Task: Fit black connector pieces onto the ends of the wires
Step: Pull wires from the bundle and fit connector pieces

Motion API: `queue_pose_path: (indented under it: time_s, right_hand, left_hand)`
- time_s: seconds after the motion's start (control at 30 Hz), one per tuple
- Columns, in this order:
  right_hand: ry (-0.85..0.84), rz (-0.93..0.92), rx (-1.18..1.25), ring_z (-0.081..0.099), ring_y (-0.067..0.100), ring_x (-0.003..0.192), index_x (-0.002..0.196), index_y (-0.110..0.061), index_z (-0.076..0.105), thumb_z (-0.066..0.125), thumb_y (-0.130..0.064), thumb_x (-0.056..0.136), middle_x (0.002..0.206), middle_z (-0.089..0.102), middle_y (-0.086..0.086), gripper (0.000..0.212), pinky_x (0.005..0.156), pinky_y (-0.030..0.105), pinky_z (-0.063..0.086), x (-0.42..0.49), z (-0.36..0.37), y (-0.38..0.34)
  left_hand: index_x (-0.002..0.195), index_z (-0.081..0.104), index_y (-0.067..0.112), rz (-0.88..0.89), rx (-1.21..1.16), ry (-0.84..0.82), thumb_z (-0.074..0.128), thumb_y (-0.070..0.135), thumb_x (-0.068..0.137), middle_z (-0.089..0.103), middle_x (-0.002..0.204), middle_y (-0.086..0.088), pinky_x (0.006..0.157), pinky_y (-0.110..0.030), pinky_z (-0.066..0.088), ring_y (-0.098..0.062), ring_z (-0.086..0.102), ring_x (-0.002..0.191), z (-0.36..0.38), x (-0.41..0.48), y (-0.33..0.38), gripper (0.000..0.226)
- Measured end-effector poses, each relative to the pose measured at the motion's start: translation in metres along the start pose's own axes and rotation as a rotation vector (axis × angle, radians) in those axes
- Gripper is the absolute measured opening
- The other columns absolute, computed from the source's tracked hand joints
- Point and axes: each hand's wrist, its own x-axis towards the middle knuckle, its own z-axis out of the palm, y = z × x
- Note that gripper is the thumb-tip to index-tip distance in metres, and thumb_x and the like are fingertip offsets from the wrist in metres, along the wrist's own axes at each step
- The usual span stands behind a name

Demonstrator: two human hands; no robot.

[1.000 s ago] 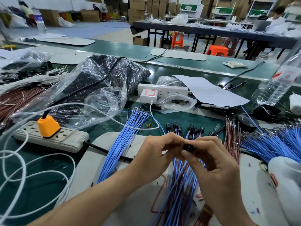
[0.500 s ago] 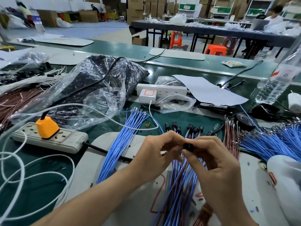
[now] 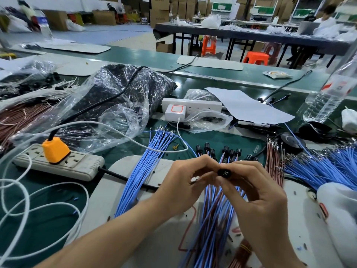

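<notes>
Right hand [image 3: 258, 194] pinches black connector [image 3: 224, 172] at fingertips, above table's near edge, centre. Left hand [image 3: 185, 182] pinches same connector from other side; wire end hidden. Done: roughly dozen capped wires [image 3: 229, 151] just behind hands. Left: bare blue bundle [image 3: 146, 167], bigger blue pile [image 3: 318, 167] at right edge. Judged early stage.

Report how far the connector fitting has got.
Done: several capped wires lie fanned just ahead. In hand: the left hand and right hand pinch a black connector between them. Left: the blue wire bundle, brown wires and the blue heap at right show bare terminals.
</notes>
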Motion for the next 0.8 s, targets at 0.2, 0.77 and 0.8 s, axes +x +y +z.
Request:
queue_pose_path:
  time_s: [0.2, 0.77, 0.8]
  right_hand:
    - [0.007, -0.01, -0.001, 0.066, 0.008, 0.083, 0.099, -0.03, 0.066, 0.072, -0.013, 0.075, 0.092, 0.063, -0.012, 0.029, 0.073, 0.014, 0.051, 0.001, 0.001, -0.002]
    - [0.047, -0.067, -0.008, 0.066, 0.008, 0.082, 0.096, -0.026, 0.066, 0.07, -0.016, 0.077, 0.091, 0.064, -0.004, 0.022, 0.073, 0.013, 0.052, -0.002, 0.0, -0.01]
    - [0.052, -0.057, 0.005, 0.066, 0.008, 0.08, 0.094, -0.028, 0.067, 0.071, -0.016, 0.077, 0.089, 0.064, -0.006, 0.021, 0.073, 0.013, 0.051, -0.002, 0.0, -0.011]
  left_hand:
    - [0.09, 0.061, 0.013, 0.002, -0.023, 0.013, 0.062, 0.008, 0.088, 0.067, 0.08, -0.003, 0.072, -0.023, 0.055, -0.01, 0.068, 0.076, 0.001, 0.0, -0.001, 0.006]
    - [0.087, 0.06, 0.003, -0.045, 0.005, -0.031, 0.059, 0.005, 0.089, 0.066, 0.074, -0.007, 0.067, -0.028, 0.055, -0.008, 0.066, 0.068, 0.001, 0.001, 0.004, 0.004]
    - [0.087, 0.06, 0.004, -0.044, 0.024, -0.026, 0.059, 0.005, 0.09, 0.066, 0.073, -0.007, 0.067, -0.033, 0.056, -0.011, 0.066, 0.067, 0.001, 0.0, 0.003, 0.003]
